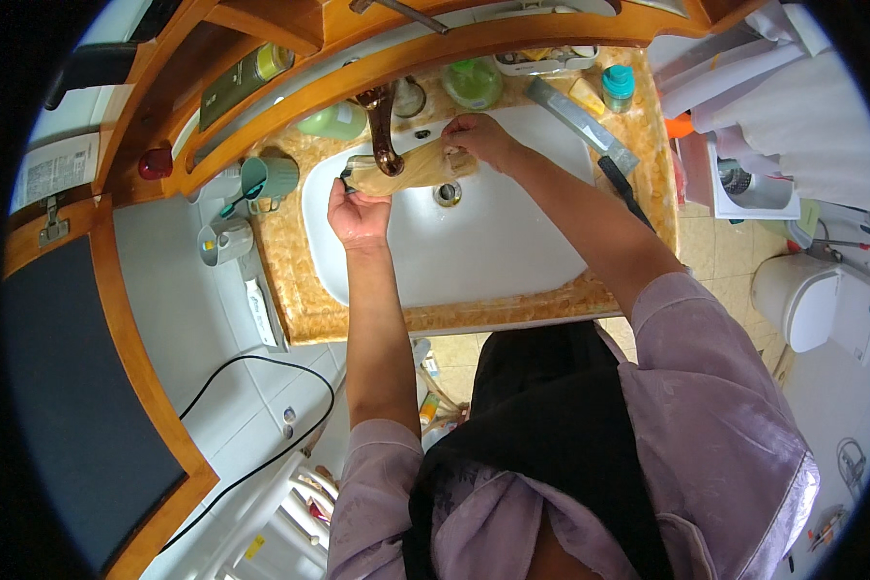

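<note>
A long, pale tan bundle (420, 166) stretches under the bronze-coloured faucet (381, 130). It looks like blond hair or thin sheer fabric; I cannot make out which. My left hand (361, 220) grips its left end from below, where a small dark part shows by the fingers. At the other end, the fingers of my right hand (481, 141) pinch the bundle. Both hands are over the far part of the white sink (483, 256), above and left of the metal drain (447, 194). Whether water is running is hard to tell.
Along the counter's back stand a green bottle (473, 85) and a teal-capped jar (618, 87). A long flat package (582, 126) and a black handle (625, 191) lie on the right rim. Cups (269, 178) stand at left. A wooden cabinet frame (435, 41) overhangs the back.
</note>
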A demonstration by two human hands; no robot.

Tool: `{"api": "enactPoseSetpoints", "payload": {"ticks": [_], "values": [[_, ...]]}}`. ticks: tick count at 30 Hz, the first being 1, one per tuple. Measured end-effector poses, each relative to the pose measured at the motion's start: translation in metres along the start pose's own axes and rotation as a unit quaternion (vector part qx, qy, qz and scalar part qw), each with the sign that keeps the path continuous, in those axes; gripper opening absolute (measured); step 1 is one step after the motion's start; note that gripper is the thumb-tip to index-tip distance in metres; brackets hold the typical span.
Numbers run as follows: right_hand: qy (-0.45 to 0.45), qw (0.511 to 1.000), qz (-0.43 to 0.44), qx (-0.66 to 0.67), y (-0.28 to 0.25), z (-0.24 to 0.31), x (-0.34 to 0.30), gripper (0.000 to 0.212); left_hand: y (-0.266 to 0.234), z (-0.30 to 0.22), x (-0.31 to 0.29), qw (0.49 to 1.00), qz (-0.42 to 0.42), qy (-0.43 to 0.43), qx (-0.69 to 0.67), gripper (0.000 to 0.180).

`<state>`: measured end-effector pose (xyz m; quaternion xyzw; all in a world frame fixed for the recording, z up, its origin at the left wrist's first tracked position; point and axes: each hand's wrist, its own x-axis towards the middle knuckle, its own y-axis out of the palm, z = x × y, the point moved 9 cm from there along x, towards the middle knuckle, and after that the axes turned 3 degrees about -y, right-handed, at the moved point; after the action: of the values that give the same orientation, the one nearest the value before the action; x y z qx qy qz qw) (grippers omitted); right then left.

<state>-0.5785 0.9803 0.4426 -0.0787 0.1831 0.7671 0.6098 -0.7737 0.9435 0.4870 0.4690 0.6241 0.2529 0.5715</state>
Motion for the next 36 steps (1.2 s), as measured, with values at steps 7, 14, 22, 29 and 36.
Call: {"api": "enactPoseSetpoints", "payload": {"ticks": [7,14,22,29,36], "values": [[-0.149,0.954,-0.144,-0.218,-0.013,0.014,-0.018,0.019,-0.007,0.021,0.011,0.997,-0.038,-0.009,-0.067,0.036],[-0.152,0.925,0.115,-0.329,0.072,-0.011,0.016,0.033,-0.014,0.055,0.032,0.993,-0.041,-0.082,-0.080,0.029],[-0.048,0.991,-0.098,-0.073,0.047,0.018,-0.029,0.033,-0.055,0.062,0.003,0.935,-0.233,-0.138,0.231,0.032],[-0.334,0.925,-0.122,-0.131,0.114,0.030,-0.109,0.050,-0.071,0.060,0.032,0.990,0.086,-0.078,0.083,0.045],[-0.020,0.991,-0.120,-0.063,0.064,-0.014,-0.013,0.043,-0.056,0.092,0.028,0.982,-0.026,-0.122,0.141,0.038]]}}
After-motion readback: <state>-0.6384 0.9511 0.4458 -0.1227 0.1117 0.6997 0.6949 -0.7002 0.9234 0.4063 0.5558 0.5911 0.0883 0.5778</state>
